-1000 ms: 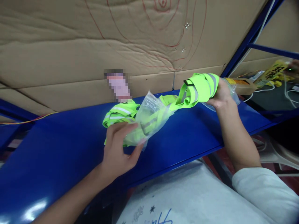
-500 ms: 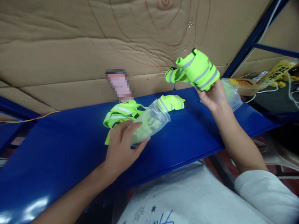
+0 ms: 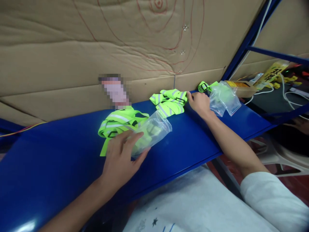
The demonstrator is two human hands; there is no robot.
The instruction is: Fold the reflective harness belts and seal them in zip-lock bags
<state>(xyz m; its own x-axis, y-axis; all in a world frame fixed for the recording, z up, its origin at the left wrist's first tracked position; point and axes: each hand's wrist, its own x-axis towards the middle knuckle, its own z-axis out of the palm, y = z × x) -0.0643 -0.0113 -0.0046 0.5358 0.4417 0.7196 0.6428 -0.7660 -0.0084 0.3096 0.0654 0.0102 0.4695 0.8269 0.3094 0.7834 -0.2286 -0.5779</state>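
Note:
My left hand (image 3: 123, 158) curls around the near end of a clear plastic bag (image 3: 160, 124), thumb below and fingers above. A folded fluorescent green strap with grey bands shows through the bag. Behind and left of it lies a loose pile of green reflective straps (image 3: 116, 120) with black buckles. My right hand (image 3: 200, 103) is at the right edge of a bundled green reflective strap (image 3: 171, 102) on the blue shelf (image 3: 188, 135). Its thumb side touches the bundle, with the fingers curled and partly hidden.
Right of my right hand are clear plastic bags (image 3: 225, 98) and another green strap (image 3: 204, 86) with a black buckle. A cardboard sheet (image 3: 60, 71) stands behind the shelf. A pixelated upright object (image 3: 116, 91) leans there. At right are a cardboard box (image 3: 246, 90) and white cables.
My right hand has lowered the green strap bundle from the air onto the shelf, beside the other bundle there. My left hand stays on the bag. The view has shifted slightly right.

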